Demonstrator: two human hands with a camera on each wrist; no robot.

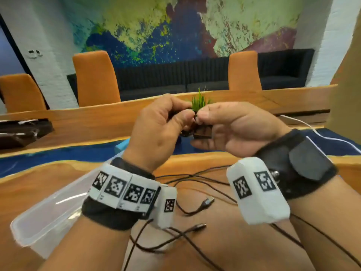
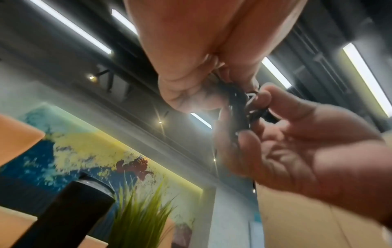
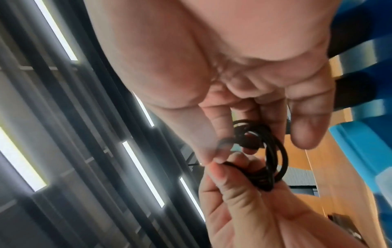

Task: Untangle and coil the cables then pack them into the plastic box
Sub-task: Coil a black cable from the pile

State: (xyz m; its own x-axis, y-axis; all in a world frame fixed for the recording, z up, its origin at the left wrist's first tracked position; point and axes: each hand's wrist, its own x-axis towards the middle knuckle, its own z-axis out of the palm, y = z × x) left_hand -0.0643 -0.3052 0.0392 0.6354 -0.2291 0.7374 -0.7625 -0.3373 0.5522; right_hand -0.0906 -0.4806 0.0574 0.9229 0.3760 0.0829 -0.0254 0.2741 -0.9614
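1. The left hand point(image 1: 156, 130) and the right hand point(image 1: 230, 128) are raised above the wooden table point(image 1: 214, 241), fingertips meeting over a small coil of thin black cable point(image 3: 265, 159).
2. In the right wrist view, the coil hangs as several round loops between the two hands: the left hand's thumb and forefinger pinch the loops at their lower edge, and the right hand's thumb and fingers curl round the upper part.
3. In the left wrist view, the same bundle sits at the left fingertips with the right hand's fingers curled round it from the side.
4. Loose thin black cables point(image 1: 195, 180) lie spread on the table below the wrists; two plug ends point(image 1: 208, 202) rest apart from each other there.
5. The clear plastic box point(image 1: 48, 212) stands on the table under the left forearm, well apart from the held coil.
6. A thin white cable point(image 1: 312, 130) trails across the table to the right of the right wrist.
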